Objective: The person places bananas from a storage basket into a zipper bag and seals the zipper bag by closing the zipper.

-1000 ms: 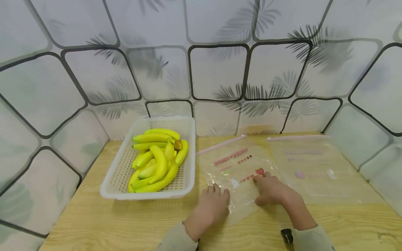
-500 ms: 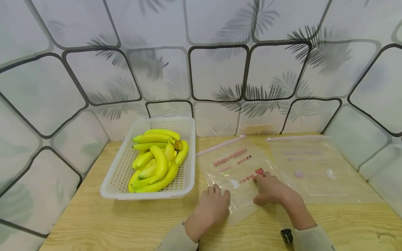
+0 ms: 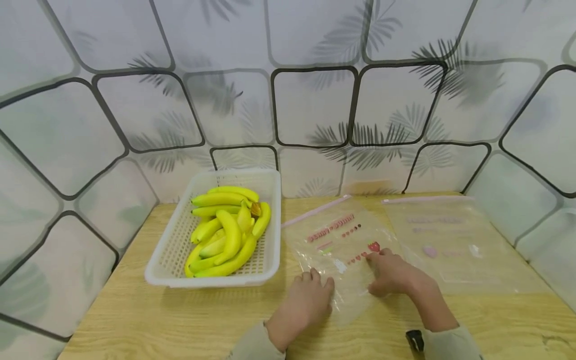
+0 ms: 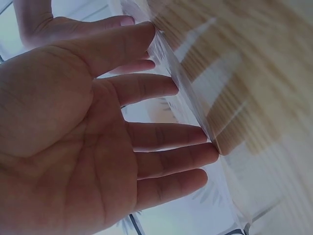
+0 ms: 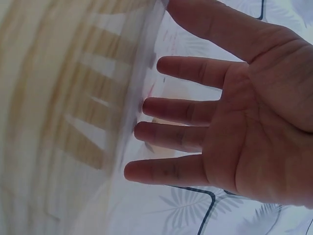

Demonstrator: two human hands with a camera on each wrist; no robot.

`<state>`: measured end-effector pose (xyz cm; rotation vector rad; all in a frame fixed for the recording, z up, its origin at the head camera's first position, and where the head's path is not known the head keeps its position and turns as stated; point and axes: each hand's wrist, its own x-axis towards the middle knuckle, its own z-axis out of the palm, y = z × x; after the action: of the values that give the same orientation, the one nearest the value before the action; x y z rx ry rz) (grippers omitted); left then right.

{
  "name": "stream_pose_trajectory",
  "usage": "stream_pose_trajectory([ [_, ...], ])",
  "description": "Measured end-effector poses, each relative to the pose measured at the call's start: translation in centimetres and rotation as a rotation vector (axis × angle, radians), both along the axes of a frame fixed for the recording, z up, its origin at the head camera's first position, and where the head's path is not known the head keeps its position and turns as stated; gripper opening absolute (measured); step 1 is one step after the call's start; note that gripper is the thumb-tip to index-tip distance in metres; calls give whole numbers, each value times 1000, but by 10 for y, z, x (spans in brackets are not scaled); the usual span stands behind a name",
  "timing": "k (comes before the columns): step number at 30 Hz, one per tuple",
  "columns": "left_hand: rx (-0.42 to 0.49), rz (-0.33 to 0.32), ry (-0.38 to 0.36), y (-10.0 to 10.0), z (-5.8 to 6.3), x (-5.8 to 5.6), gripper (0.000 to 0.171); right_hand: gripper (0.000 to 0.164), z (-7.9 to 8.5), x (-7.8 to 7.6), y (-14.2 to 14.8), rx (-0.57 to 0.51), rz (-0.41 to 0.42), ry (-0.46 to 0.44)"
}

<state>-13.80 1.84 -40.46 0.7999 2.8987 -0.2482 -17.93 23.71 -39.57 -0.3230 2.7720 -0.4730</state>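
Observation:
A clear zip bag (image 3: 330,250) with red lettering, hearts and a strawberry lies flat on the wooden table, its pink slider strip at the far end. My left hand (image 3: 308,297) rests on the bag's near left edge. In the left wrist view, the left fingers (image 4: 166,161) are spread and nearly straight, their tips at the plastic. My right hand (image 3: 393,272) touches the bag's right side by the strawberry print. Seen from the right wrist, the right fingers (image 5: 171,169) are straight and apart, fingertips right at the bag's surface.
A white plastic basket (image 3: 155,262) stands to the left, holding several yellow bananas (image 3: 229,237). Another clear zip bag (image 3: 477,245) with a pink strip lies flat at the right. Patterned wall panels (image 3: 310,105) enclose the table (image 3: 180,320) at the back and sides.
My left hand has shifted slightly right and toward me, and the bag's near part has creased and shifted a little with it. The right hand has barely moved.

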Motion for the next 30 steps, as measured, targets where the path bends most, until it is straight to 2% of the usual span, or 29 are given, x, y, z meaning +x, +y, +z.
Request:
stream_pose_trajectory([
  [4, 6, -20, 15, -1, -2, 1, 56, 70, -1, 5, -2, -56, 3, -6],
  [7, 9, -36, 45, -3, -4, -2, 42, 60, -2, 9, -8, -76, 37, -8],
  [11, 45, -27, 17, -7, -4, -9, 26, 47, -1, 8, -15, -20, 76, 17],
  [16, 97, 13, -57, -11, -3, -13, 31, 52, 1, 7, -15, -3, 59, 30],
  [30, 60, -70, -85, -4, 1, -4, 34, 56, 2, 7, -6, -15, 18, 14],
])
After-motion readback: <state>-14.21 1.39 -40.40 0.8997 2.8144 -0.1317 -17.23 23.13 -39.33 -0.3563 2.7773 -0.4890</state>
